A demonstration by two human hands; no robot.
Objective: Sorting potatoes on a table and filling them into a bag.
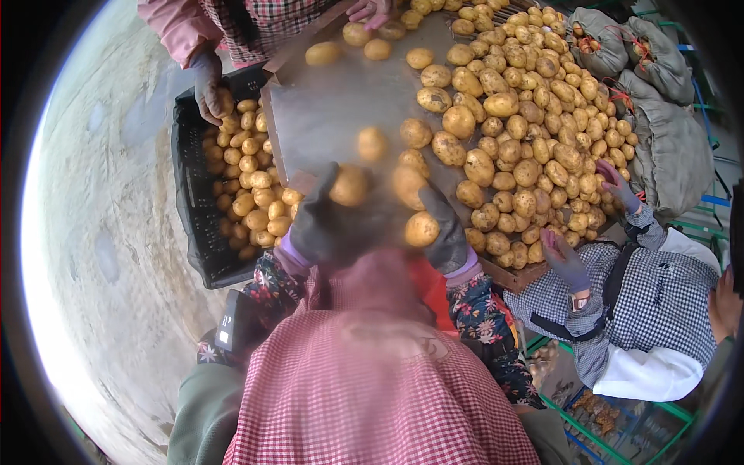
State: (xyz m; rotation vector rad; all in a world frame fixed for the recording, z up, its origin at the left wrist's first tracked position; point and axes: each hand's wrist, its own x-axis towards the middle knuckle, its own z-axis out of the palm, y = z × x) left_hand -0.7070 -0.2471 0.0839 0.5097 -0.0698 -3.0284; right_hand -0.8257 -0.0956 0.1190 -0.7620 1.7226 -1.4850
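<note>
Potatoes (511,147) lie heaped on the counter (325,116). The left hand (318,225), gloved, curls around one blurred potato (349,186); the right hand (442,229) cups another potato (422,229) at the near edge. A firm, closed grip seems wise, since the crate (190,194) sits just left.

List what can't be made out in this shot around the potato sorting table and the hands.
- Head view: left hand and right hand, both gloved, are motion-blurred; the grip on each potato is unclear.
- Black crate: its depth is hidden by the potatoes inside.
- Sorting table: its far end is cut off by the top edge.
- Grey sacks: contents are mostly hidden by cloth.
</note>
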